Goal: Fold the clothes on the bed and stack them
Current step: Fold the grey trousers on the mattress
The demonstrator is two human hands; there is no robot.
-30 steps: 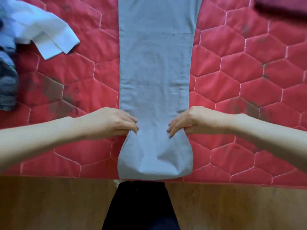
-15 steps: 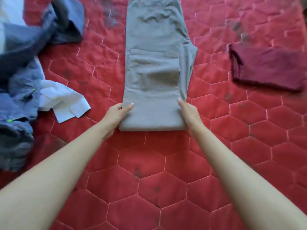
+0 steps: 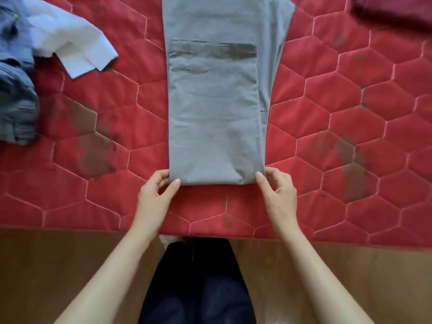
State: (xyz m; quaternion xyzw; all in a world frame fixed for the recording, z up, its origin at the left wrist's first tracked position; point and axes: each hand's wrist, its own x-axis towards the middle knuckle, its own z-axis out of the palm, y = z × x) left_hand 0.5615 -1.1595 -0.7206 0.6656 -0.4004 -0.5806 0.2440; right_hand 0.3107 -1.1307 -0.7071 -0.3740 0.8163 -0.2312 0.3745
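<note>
Hands (image 3: 217, 195) pinching grey trousers' (image 3: 214, 113) fold

The light is soft and even, bright enough, without glare. Only weak shadows lie under the hands and along the folded edge of the grey trousers (image 3: 215, 108). The whole picture is a little soft. The corners are blurred, most at the dark red garment (image 3: 395, 12) and blue clothes (image 3: 16, 90). The quilt (image 3: 350, 136) seams bend near the edges.
</note>
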